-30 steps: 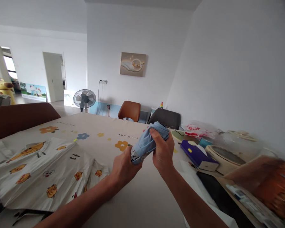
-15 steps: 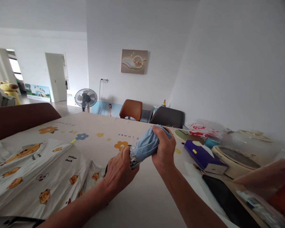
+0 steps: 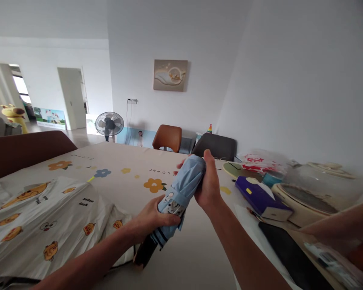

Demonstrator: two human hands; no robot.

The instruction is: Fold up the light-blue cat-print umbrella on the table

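Note:
A light-blue folded umbrella (image 3: 186, 181), with a printed cartoon band and a black handle (image 3: 145, 250), slants over the table in front of me. My left hand (image 3: 155, 219) is wrapped round its lower part, the thumb lying across the printed cloth. Around the upper end, my right hand (image 3: 210, 183) grips from the right and behind; its thumb sticks up and some fingertips show past the far side. To the left, a white cloth-like item with yellow duck prints (image 3: 66, 217) lies spread on the table.
The flowered tablecloth (image 3: 130, 155) covers the table. At the right are a purple tissue box (image 3: 255, 197), a black flat object (image 3: 290, 249), a glass-lidded pot (image 3: 320, 177) and plastic bags (image 3: 264, 163). Chairs (image 3: 167, 137) and a fan (image 3: 109, 124) stand beyond.
The umbrella has tilted more upright and its black handle now shows below my left hand. My right thumb has lifted off the cloth, and my left grip has turned.

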